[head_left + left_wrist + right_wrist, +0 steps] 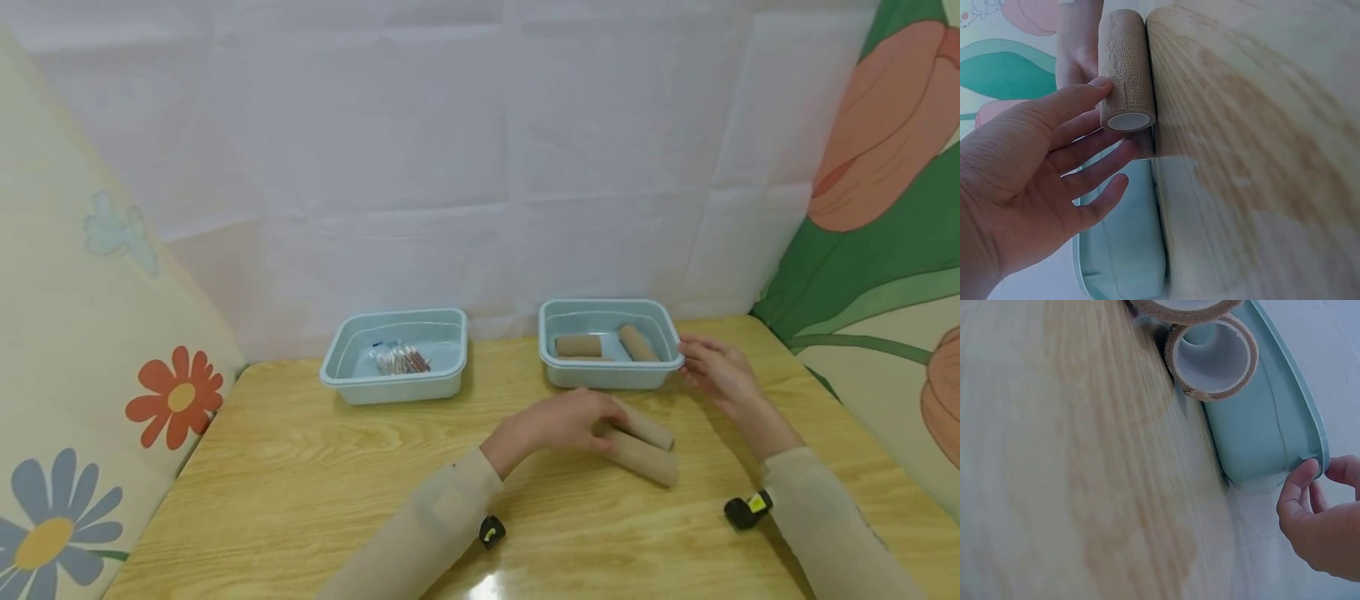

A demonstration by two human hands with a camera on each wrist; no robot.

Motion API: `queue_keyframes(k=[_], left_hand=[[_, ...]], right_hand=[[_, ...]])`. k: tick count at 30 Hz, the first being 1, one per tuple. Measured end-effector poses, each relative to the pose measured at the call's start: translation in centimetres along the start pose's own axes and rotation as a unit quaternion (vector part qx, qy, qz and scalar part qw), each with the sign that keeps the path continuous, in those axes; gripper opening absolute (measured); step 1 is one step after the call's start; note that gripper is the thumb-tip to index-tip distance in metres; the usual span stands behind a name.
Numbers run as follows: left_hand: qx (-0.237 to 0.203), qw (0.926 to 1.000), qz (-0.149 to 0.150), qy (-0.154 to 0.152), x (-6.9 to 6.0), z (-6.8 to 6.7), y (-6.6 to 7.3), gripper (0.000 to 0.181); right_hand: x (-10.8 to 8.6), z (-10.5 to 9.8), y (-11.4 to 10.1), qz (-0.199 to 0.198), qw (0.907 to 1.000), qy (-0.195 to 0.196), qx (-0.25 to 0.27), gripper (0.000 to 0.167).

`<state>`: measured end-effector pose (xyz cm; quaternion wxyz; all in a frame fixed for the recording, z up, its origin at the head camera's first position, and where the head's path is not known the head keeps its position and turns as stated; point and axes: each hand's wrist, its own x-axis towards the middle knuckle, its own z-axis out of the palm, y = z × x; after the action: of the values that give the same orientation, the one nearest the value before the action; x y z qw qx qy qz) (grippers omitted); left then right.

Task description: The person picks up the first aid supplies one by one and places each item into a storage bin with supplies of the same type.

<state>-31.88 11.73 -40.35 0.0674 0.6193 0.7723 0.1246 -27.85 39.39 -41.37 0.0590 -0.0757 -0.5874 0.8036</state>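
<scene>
Two tan rolls of cohesive bandage lie side by side on the table in front of the right bin: a nearer roll point(641, 460) and a farther roll point(647, 427). My left hand point(566, 421) holds the nearer one by its left end; in the left wrist view the thumb presses the wrapped side and the index finger passes behind the roll point(1127, 69). With my right hand point(723, 375) I pinch the rim at the right corner of the light blue bin point(607, 377). Several bandage rolls point(637, 342) lie inside that bin.
A second light blue bin point(397, 390) stands to the left, holding a clear packet of thin sticks point(402, 359). Behind both bins hangs a white sheet point(375, 183). Flower-patterned panels point(885, 167) flank the wooden table point(300, 500).
</scene>
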Motion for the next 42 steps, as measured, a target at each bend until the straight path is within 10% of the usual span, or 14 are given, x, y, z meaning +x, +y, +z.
queue_keyframes(k=[42], left_hand=[[0.007,0.9984,-0.019,-0.052,-0.41,0.10,0.31,0.039]], right_hand=[[-0.04,-0.01,-0.14,0.005,0.9999,0.004,0.008,0.011]])
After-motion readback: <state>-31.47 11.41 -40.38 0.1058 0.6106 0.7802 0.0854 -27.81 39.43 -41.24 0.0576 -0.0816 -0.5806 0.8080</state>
